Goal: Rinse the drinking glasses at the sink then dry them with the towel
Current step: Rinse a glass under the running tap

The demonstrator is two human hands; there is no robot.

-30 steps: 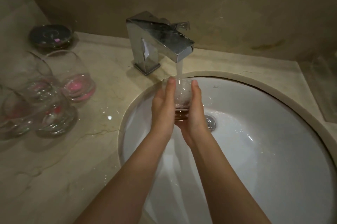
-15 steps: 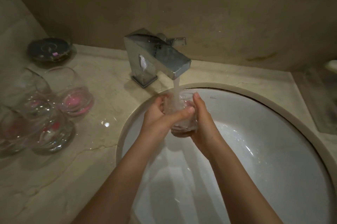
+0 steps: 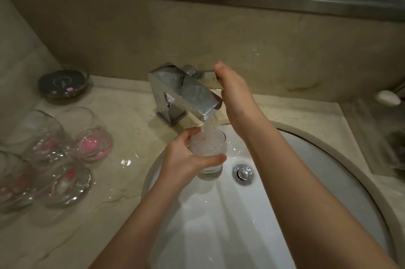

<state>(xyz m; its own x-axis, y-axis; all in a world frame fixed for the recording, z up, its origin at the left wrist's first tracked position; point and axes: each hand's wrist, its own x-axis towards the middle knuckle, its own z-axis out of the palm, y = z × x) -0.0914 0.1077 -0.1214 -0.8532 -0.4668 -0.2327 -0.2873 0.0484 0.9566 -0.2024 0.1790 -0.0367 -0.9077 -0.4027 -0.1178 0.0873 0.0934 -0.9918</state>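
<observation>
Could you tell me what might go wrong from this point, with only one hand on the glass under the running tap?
The wet glass is gripped by the left hand alone over the sink, so it could slip and crack against the basin. It looks nearly full under the stream, so water may splash onto the counter. The right hand is at the faucet lever; a clumsy nudge might strengthen the flow.

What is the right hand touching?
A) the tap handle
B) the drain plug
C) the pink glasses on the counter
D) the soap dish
A: the right hand reaches up to the tap handle, while the left hand holds the glass under the running water.
</observation>
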